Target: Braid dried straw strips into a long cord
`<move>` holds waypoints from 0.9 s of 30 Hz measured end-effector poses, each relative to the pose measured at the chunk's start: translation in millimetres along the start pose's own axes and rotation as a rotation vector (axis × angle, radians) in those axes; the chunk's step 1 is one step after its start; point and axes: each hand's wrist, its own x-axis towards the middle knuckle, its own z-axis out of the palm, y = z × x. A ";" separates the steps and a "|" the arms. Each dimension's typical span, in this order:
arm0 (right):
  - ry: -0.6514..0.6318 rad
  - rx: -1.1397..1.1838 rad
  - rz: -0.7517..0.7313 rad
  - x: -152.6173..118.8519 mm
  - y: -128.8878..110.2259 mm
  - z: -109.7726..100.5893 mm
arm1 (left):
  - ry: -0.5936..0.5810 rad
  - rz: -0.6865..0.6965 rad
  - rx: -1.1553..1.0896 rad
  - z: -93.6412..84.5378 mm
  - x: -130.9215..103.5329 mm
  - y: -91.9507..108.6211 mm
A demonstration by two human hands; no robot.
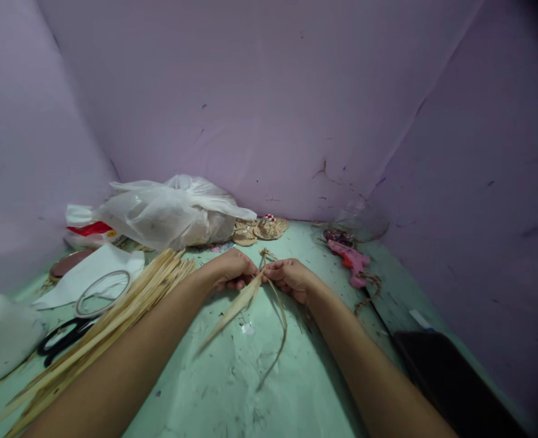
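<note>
Both of my hands meet near the middle of the green table, fingertips almost touching. My left hand [236,271] pinches the pale dried fibre strips [241,301] where they come together. My right hand [291,278] is closed on the same strips just to the right. A broad pale strip hangs down to the left, and a thin strand [284,322] curves down between my forearms. A small knotted or braided part [265,252] shows just beyond my fingertips.
A bundle of dried strips [127,316], black-handled scissors [63,340] and a ring [81,298] lie left. A white plastic bag [172,210] and woven pieces [269,228] stand behind. Right are a pink glue gun [351,261] and a dark flat object [451,377].
</note>
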 end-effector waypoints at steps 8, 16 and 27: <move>0.056 0.055 0.005 0.4 1.2 2.4 | 0.043 -0.171 -0.080 8.4 2.7 1.7; 0.067 0.041 -0.003 0.7 1.8 2.4 | 0.105 -0.220 -0.070 18.0 6.7 5.7; 0.029 -0.047 -0.053 -1.9 1.2 -1.4 | 0.106 -0.106 -0.060 20.4 5.8 7.5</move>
